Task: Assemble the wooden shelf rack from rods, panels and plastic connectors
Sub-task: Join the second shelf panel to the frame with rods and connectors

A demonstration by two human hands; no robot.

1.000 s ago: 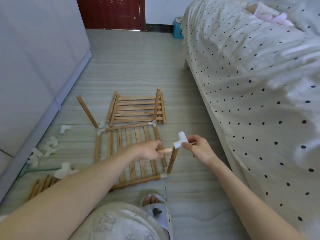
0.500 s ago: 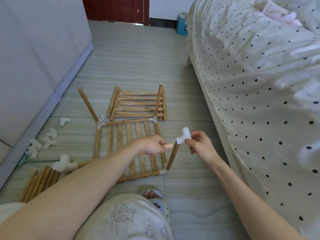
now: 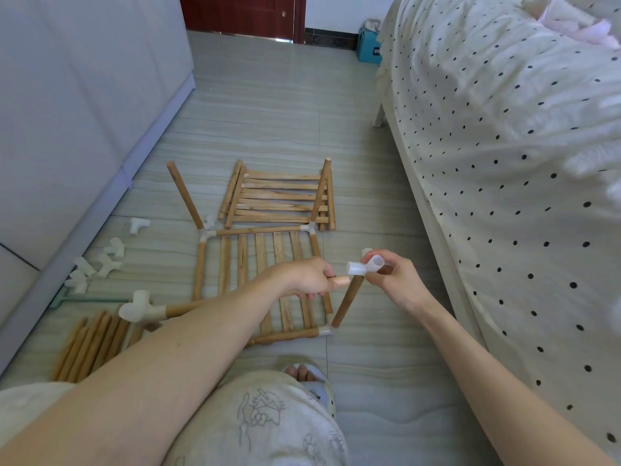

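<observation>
Pinching a connector [image 3: 364, 266], right hand [image 3: 395, 280]; left hand [image 3: 304, 276] grips a rod [image 3: 339, 281] beside bed [image 3: 504, 129].

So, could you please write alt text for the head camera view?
A person's left hand holds a wooden rod toward a white plastic connector that the right hand grips atop an upright rod of a partly built slatted rack on the floor.

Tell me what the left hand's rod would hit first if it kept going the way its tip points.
Most likely the white connector that the right hand holds atop the upright rod. The left hand aims its rod tip at the connector's open side socket, with a small gap; depth is hard to judge.
</observation>
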